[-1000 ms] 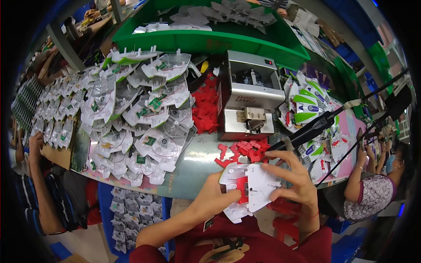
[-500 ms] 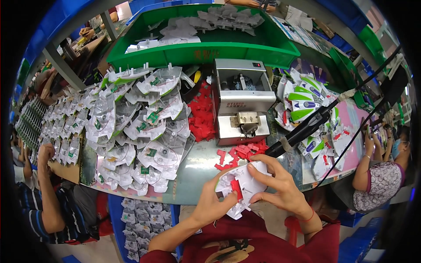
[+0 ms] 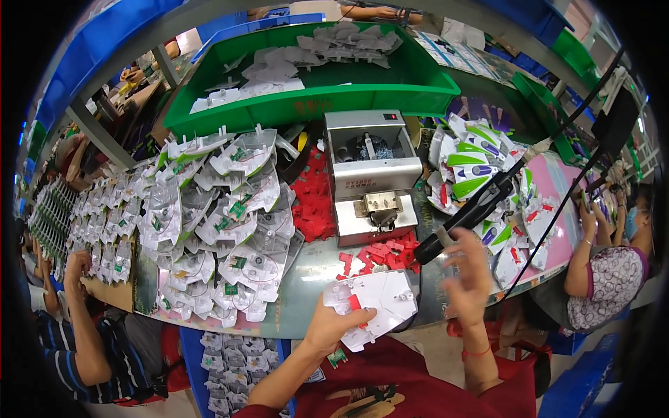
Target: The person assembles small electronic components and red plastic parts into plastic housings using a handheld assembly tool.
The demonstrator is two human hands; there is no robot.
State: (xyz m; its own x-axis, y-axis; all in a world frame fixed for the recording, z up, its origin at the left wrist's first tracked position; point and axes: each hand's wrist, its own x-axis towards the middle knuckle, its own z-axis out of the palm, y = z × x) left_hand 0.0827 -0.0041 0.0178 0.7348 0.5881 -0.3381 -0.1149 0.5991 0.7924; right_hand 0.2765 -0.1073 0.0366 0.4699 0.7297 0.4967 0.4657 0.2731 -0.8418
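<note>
My left hand (image 3: 333,324) grips a white plastic housing (image 3: 391,298) in front of me, its thumb lying across the inner face. Under that thumb a small red plastic piece (image 3: 354,302) shows on the housing. A green circuit board (image 3: 337,357) hangs at the housing's lower edge. Raised to the right of the housing, my right hand (image 3: 468,279) has its fingers apart, slightly blurred, and holds nothing I can see. It is close to the thick black bar (image 3: 474,217). Loose red pieces (image 3: 387,254) lie on the table just beyond the housing.
A metal screw-feeder machine (image 3: 373,174) stands mid-table, with a red heap (image 3: 312,202) beside it. White housings with circuit boards (image 3: 237,230) pile up at left; green-and-white housings (image 3: 481,160) lie at right. Behind is a green bin (image 3: 348,99). Other people sit at both sides.
My right hand has let go of the housing and moved up to the right. The housing has turned flatter in my left hand, and the circuit board has come into view below it.
</note>
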